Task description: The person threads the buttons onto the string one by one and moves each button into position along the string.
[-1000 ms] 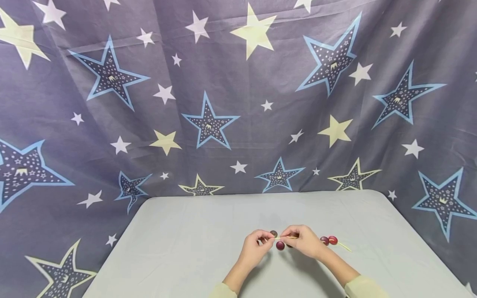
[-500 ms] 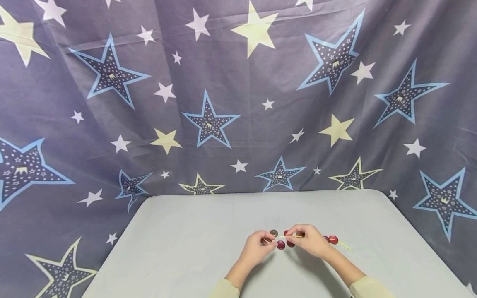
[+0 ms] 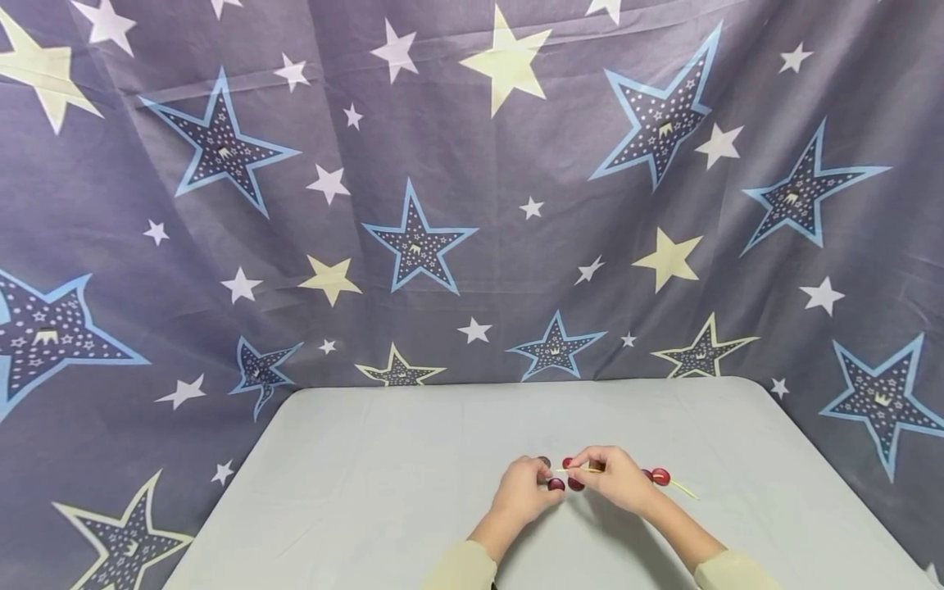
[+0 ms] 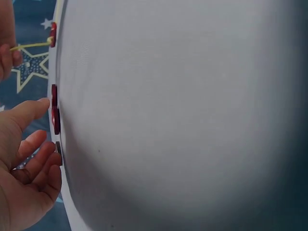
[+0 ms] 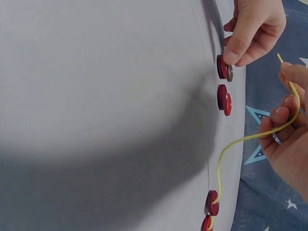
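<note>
My right hand [image 3: 615, 477] pinches a yellow cord [image 5: 240, 138] near its end, and the free tip sticks out past the fingertips. The cord runs down to a dark red button [image 5: 212, 202] and a brighter red button [image 3: 660, 476], both threaded on it. My left hand [image 3: 519, 496] reaches over the table, its thumb and fingers spread about a loose dark red button [image 3: 556, 485]. In the left wrist view no button is seen gripped; whether the thumb touches one is unclear. A brown button [image 5: 229, 73] lies just beyond, partly hidden by the left hand.
Another loose dark red button [image 5: 222, 97] and a bright red button [image 5: 228, 104] lie between the hands. All rest on a pale grey table [image 3: 369, 492]. Behind it hangs a dark curtain [image 3: 457, 164] printed with stars.
My left hand has left the cord's tip and come down over the loose dark red button. My right hand has shifted slightly right, still holding the cord, uncovering the red buttons beside it.
</note>
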